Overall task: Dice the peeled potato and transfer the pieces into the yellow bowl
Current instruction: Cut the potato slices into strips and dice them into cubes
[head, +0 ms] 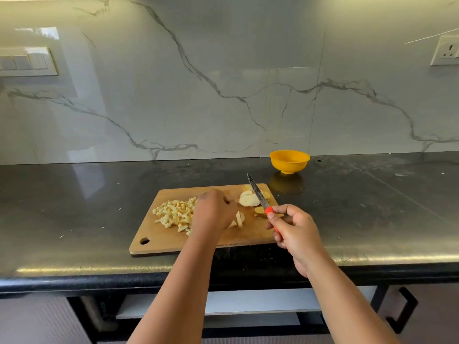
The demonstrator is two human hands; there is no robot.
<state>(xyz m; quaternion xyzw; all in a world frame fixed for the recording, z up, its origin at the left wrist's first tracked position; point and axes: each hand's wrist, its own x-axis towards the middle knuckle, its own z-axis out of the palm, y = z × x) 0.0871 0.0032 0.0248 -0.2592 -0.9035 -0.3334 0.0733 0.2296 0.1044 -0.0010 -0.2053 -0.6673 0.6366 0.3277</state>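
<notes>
My right hand [295, 232] grips the red-handled knife [260, 198], blade raised over the potato slices [248, 199] at the cutting board's [159, 242] far right corner. My left hand [213, 211] rests fingers-down on potato strips [239, 218] mid-board; whether it pinches them I cannot tell. Diced pieces [173, 213] lie left. The yellow bowl [289, 161] stands near the worktop's [74, 194] back edge.

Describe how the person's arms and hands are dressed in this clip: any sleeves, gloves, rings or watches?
Both forearms are bare right to the bottom edge of the frame, with no sleeves showing. The left hand and right hand wear no gloves. No ring, watch or bracelet is visible on the fingers or wrists from this angle.
</notes>
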